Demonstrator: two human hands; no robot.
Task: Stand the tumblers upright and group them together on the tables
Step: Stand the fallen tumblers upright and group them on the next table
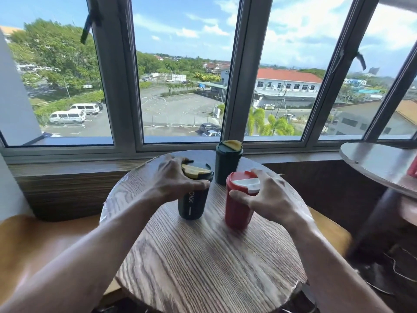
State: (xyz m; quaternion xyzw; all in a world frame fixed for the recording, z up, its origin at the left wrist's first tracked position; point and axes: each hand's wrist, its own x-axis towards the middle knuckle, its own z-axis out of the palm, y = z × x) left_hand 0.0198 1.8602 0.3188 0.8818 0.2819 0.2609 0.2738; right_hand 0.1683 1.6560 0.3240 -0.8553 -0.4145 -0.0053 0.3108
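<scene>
A wide window (180, 71) with grey frames looks out over a car park (176, 109), white vans (67, 116), trees (56, 55) and a red-roofed building (288, 80); tan bench seating (33, 245) runs under the sill

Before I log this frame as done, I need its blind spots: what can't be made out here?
- Red object on the second table, head view: cut off by the right edge.
- Near dark tumbler: its printed lettering is partly covered by the left hand.
- Red tumbler: whether the right hand grips it or only hovers is unclear; its far side is hidden.
- Table base: hidden under the tabletop.
</scene>
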